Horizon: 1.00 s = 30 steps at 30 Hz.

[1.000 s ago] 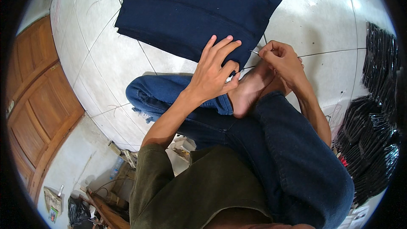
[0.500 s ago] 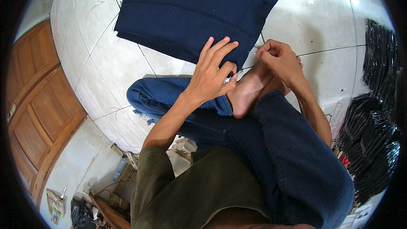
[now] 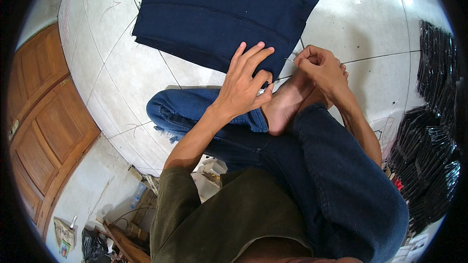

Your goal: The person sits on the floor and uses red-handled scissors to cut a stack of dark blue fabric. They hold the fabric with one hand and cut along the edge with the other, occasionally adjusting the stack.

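A folded stack of navy cloth [image 3: 209,14] with stitched seams lies on the tiled floor in front of me. My left hand [image 3: 243,80] rests on its lower right corner, three fingers spread on top, while the bent index finger and thumb grip the edge. Just to the right, my right hand [image 3: 319,68] pinches a thin metal needle [image 3: 290,60] that points left at the cloth's edge. My bare foot [image 3: 280,117] lies beneath, between the hands, and part of it is hidden by the right hand.
Black glossy bundles [image 3: 424,165] are piled along the right. A wooden door [image 3: 51,146] is at the left. A plastic bottle [image 3: 136,195], a black bag [image 3: 92,241] and clutter sit at the lower left. My denim-covered legs [image 3: 341,185] are crossed below the cloth.
Since a second ago the view has shifted very slightly. My hands, the needle and the cloth hold almost the same positions, with no grip changed.
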### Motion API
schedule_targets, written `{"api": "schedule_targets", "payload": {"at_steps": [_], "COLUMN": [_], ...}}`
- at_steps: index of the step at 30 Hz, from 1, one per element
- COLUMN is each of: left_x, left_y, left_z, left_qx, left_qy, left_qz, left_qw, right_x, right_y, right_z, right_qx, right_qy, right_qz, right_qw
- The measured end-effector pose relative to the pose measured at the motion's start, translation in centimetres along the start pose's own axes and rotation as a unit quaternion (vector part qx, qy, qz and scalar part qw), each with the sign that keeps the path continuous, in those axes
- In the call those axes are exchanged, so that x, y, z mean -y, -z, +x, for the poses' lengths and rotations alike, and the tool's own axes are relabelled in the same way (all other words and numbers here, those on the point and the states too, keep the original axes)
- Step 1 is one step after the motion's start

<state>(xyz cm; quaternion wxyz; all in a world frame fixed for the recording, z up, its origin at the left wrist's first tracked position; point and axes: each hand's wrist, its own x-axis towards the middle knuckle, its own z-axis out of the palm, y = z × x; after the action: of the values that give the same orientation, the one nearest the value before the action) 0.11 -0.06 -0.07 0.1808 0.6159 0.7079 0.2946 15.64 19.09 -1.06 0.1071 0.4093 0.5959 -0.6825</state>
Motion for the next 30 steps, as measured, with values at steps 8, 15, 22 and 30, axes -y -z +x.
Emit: {"api": "schedule_targets", "payload": {"at_steps": [8,15,22,30], "left_x": [0.1,0.0,-0.1,-0.4], "left_y": [-0.2,-0.2,-0.1,0.0], "left_z": [-0.1,0.0,0.1,0.3], "left_qx": [-0.007,-0.005,-0.001,-0.028], "left_qy": [0.0,0.004,0.004,0.007], "left_qz": [-0.001,0.001,0.004,0.005], "left_qw": [1.0,1.0,1.0,1.0], "right_x": [0.1,-0.3,0.4,-0.2], "right_y": [-0.3,-0.1,-0.1,1.5], "right_z": [0.1,0.3,0.0,-0.3], "right_qx": [-0.034,-0.02,-0.03,-0.011], "right_qy": [0.038,0.037,0.03,0.036], "right_qz": [-0.011,-0.007,-0.021,-0.035], "right_qw": [0.999,0.999,0.999,0.999]}}
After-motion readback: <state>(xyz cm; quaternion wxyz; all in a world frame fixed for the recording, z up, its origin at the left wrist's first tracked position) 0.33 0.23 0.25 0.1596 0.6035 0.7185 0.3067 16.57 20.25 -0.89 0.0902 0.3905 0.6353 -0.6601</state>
